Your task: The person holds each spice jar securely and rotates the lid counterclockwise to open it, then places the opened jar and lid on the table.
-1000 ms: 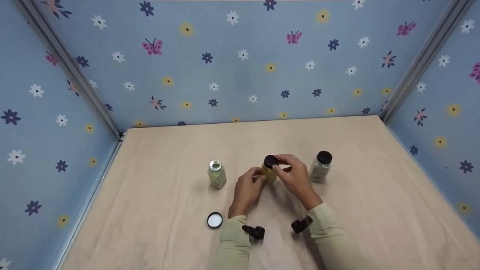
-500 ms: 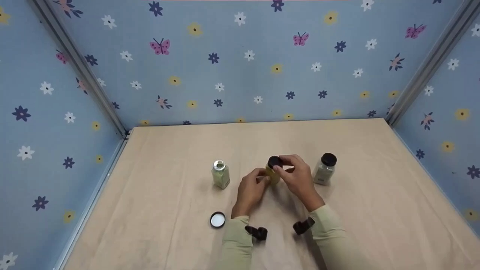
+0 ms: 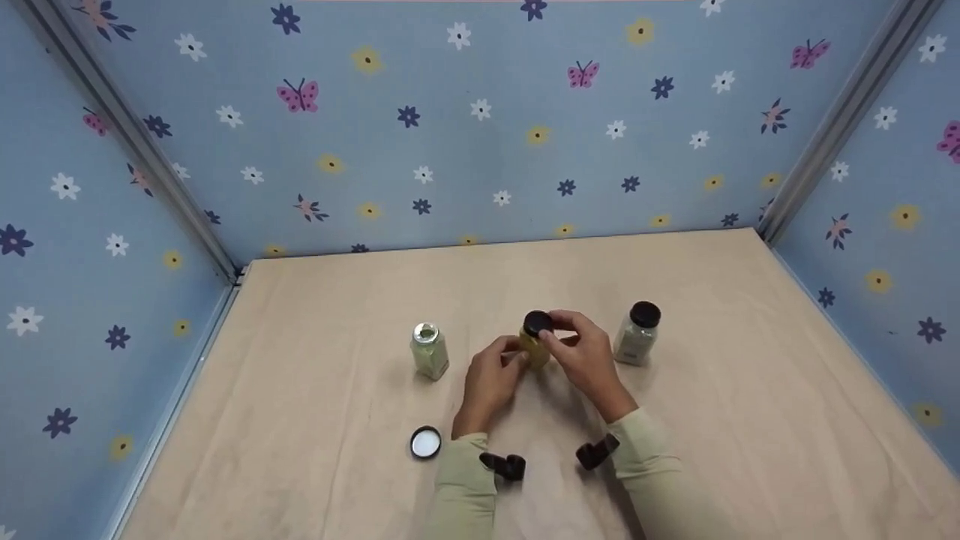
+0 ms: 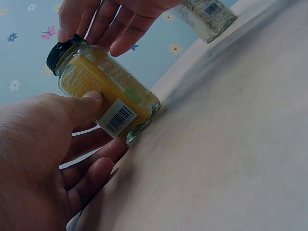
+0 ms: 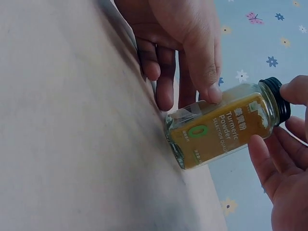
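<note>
A glass jar of turmeric powder [image 5: 216, 130], its label readable in the right wrist view, stands upright on the cloth-covered table. My left hand [image 3: 487, 381] grips the jar's body low down, thumb on the side above the barcode [image 4: 118, 118]. At the top, my right hand [image 3: 589, 360] pinches the black lid [image 3: 537, 323] between thumb and fingers. The lid sits on the jar's neck. Whether it is turning cannot be told.
To the left stands an uncapped jar [image 3: 429, 352] with pale green contents. A black lid with a white inside [image 3: 425, 443] lies nearer me. A capped jar [image 3: 637, 334] of pale contents stands on the right. Flowered blue panels [image 3: 480, 150] enclose the table [image 3: 300, 322].
The head view shifts slightly. Both hands stay on the turmeric jar, with the right fingers at its lid throughout. The other jars and the loose lid stay put.
</note>
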A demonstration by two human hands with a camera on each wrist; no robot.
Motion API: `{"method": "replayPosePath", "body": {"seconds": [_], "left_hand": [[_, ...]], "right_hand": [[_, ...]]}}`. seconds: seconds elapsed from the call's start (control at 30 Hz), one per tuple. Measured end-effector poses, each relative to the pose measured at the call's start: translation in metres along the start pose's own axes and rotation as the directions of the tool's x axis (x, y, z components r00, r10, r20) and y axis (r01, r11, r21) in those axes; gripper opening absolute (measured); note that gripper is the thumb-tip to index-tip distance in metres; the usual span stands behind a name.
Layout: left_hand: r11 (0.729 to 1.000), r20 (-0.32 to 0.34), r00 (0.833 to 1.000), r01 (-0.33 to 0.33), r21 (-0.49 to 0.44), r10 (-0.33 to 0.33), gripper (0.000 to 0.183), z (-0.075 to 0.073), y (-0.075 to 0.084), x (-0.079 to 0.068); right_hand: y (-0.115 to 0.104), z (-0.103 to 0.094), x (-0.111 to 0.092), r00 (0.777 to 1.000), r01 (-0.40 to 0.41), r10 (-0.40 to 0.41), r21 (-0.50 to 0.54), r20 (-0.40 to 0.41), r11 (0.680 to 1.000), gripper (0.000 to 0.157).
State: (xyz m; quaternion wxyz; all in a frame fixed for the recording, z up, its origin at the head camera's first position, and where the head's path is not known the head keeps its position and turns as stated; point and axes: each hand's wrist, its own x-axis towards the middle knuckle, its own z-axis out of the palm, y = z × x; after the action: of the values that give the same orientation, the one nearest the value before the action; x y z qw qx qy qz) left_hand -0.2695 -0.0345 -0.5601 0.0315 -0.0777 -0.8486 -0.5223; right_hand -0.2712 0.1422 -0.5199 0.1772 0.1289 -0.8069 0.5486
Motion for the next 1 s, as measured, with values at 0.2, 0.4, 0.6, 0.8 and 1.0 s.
{"method": "replayPosePath", "body": {"seconds": [0.2,0.4,0.6,0.8,1.0], "left_hand": [[1.0,0.006,1.0,0.022,0.008,-0.022,0.026,0.002,0.001,-0.001],[1.0,-0.001,1.0,0.009,0.006,-0.009,0.027,0.002,0.003,0.001],[1.0,0.001,1.0,-0.008,0.006,0.008,0.026,0.0,0.002,0.0],[1.0,-0.002,1.0,0.006,0.014,-0.006,0.026,0.001,0.003,0.0],[1.0,-0.006,1.0,0.002,0.011,-0.001,0.025,0.001,0.003,0.001]], "right_hand": [[0.002,0.001,-0.003,1.0,0.0,0.0,0.002,0.003,1.0,0.039],[0.002,0.0,0.002,0.998,0.055,-0.055,-0.01,0.01,0.998,0.038],[0.003,-0.001,0.001,0.999,0.041,-0.041,-0.002,0.007,0.999,0.039],[0.003,-0.002,0.002,0.999,-0.035,0.035,0.052,0.002,0.998,0.034],[-0.014,-0.004,0.001,0.999,-0.041,0.041,0.069,0.003,0.997,0.027]]}}
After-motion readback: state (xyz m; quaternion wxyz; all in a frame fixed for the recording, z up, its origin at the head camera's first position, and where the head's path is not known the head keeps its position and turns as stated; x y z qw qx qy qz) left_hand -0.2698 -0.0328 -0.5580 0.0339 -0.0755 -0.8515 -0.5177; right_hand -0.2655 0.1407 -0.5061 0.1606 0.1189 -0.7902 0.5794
